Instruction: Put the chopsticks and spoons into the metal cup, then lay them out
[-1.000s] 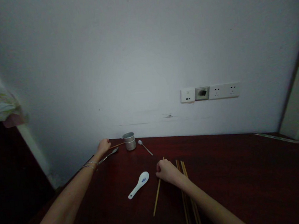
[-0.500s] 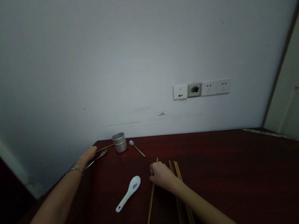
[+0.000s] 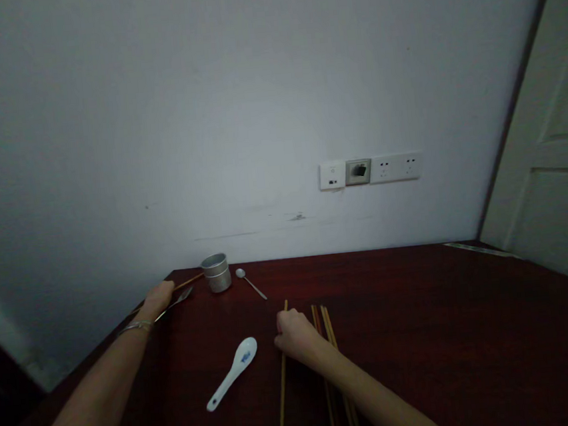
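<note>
My right hand [image 3: 296, 336] is closed around the upper part of a single wooden chopstick [image 3: 284, 400], its lower end pointing toward me. Under and beside the right forearm lie several more chopsticks [image 3: 329, 322], roughly side by side. At the far left edge, my left hand [image 3: 160, 297] is closed on another chopstick [image 3: 190, 281], whose tip reaches toward a metal cup [image 3: 217, 274]. Just below that hand a metal fork [image 3: 184, 295] lies with its handle partly hidden by the wrist. A white ceramic spoon [image 3: 233, 373] with a blue mark rests left of my right hand.
A small long-handled metal spoon [image 3: 251, 284] lies right of the cup. The dark red table [image 3: 451, 331] meets a pale wall carrying a row of sockets [image 3: 370, 171]. A white door [image 3: 553, 140] stands at the right, and a pale strip [image 3: 481, 249] lies near the back right edge.
The view has shifted slightly, so everything sits further left. The chopstick in my right hand has turned a little, pointing more straight toward me. My left hand stays on its chopstick.
</note>
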Demonstrator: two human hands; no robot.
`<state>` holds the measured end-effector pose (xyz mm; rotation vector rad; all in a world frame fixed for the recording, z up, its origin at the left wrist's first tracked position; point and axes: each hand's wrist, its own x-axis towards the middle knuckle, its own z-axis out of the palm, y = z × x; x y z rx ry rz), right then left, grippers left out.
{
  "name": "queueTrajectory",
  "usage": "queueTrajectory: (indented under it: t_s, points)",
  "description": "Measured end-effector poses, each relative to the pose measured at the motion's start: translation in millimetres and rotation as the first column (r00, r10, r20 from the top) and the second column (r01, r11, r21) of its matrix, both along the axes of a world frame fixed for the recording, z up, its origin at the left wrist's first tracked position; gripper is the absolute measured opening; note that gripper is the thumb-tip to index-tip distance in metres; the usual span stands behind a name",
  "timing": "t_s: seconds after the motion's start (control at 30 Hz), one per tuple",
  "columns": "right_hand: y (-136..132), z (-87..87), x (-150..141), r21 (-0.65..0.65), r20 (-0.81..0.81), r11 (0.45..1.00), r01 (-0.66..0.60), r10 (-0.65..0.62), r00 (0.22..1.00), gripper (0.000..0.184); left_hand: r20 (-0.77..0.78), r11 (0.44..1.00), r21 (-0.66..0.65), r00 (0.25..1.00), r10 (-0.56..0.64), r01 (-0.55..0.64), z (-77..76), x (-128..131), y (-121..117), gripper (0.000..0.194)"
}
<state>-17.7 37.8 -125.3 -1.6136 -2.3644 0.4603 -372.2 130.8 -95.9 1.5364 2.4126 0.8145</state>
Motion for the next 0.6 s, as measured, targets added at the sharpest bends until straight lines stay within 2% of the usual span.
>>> queueTrajectory:
  t_s: [0.1, 0.17, 0.27, 0.33, 0.47, 0.6]
  points:
    - [-0.5, 2.6, 1.0, -0.027, -0.013, 1.0, 0.012, -0.012, 1.0, 0.024, -0.064, 0.999, -0.04, 0.998, -0.01, 0.007, 7.3, -3.1, -7.0, 0.023]
    - [0.0, 4.9, 2.4, -0.035, -0.044, 0.999, 0.02, -0.022, 0.999, 0.022, -0.162, 0.996, -0.09, 0.987, -0.013, -0.002, 14.7, -8.7, -12.7, 0.019]
    - [2.2, 9.0, 5.8, 0.013, -0.106, 1.0, 0.028, -0.027, 0.994, 0.021, -0.416, 0.988, -0.145, 0.909, -0.008, -0.058, 28.1, -22.5, -22.0, 0.018]
    - [4.0, 13.3, 8.6, 0.068, -0.148, 0.998, 0.017, -0.007, 0.989, 0.02, -0.517, 0.985, -0.135, 0.856, 0.026, -0.112, 38.2, -32.5, -27.0, 0.02]
    - [5.7, 28.4, 14.9, 0.138, -0.254, 0.99, 0.031, 0.005, 0.967, 0.022, -0.522, 0.98, -0.039, 0.841, 0.145, -0.193, 64.3, -40.1, -30.7, 0.025]
    - [6.1, 46.6, 25.6, 0.153, -0.388, 0.986, 0.07, -0.005, 0.922, 0.023, -0.409, 0.966, 0.209, 0.883, 0.229, -0.153, 99.9, -19.6, -30.1, 0.02]
